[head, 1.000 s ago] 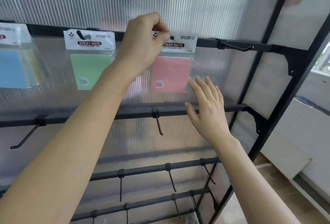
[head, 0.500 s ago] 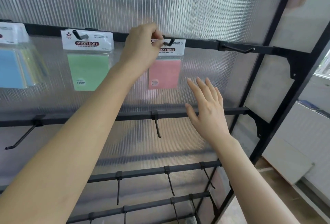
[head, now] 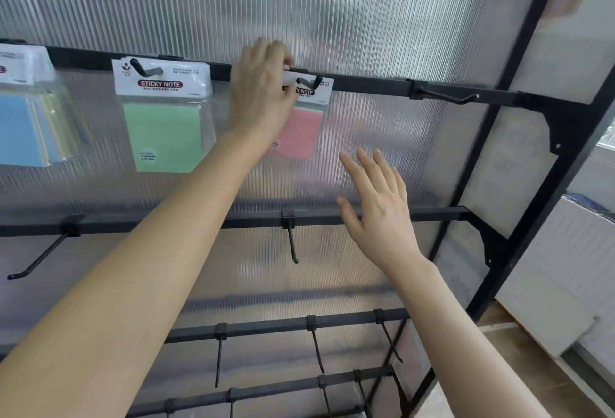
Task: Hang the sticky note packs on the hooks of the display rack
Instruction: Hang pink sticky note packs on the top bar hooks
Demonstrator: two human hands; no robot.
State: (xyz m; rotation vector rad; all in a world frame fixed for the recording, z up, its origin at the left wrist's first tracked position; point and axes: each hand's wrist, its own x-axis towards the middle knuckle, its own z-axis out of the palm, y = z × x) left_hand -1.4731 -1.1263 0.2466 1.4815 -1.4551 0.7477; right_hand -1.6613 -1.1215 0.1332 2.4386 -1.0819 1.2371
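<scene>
While the pink sticky note pack (head: 301, 133) hangs threaded on a top-rail hook (head: 310, 80), my left hand (head: 263, 94) pinches its header and my right hand (head: 376, 208) hovers below, fingers spread. Released too near the hook's tip, I judge it could slide off.

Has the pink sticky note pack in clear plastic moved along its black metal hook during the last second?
Yes. The pink sticky note pack slid back along the black metal hook toward the black top rail.
</scene>
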